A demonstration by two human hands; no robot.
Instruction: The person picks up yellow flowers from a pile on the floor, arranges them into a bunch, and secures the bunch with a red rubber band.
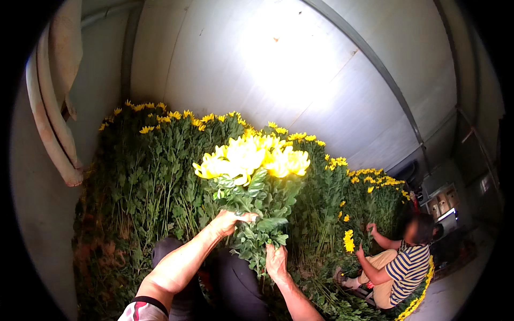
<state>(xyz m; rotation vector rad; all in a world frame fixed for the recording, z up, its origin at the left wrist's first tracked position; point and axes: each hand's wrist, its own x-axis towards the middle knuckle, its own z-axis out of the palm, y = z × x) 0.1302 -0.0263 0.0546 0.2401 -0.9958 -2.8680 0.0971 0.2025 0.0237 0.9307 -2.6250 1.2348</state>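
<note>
- Pale wall (214, 53): rises behind everything, from 11 to 2 o'clock, brightly lit at 12.
- Flower bank (160, 166): a dense mass of leafy green stems topped with yellow blooms, spreading from 9 through to 3 o'clock behind the hands.
- Co-worker (409, 267): low down at 4 o'clock, in a striped shirt.
- Bunch (259, 184): yellow heads and green leaves, upright at the clock's centre, held in both hands.
- Left hand (229, 222): closed round the bunch below the blooms, at its 7 o'clock, thumb across the leaves.
- Right hand (277, 260): gripping the bunch lower, just before its 6 o'clock, fingers partly hidden.
- Yellow flowers (349, 241): beside the co-worker's hand, at 4 o'clock.
</note>
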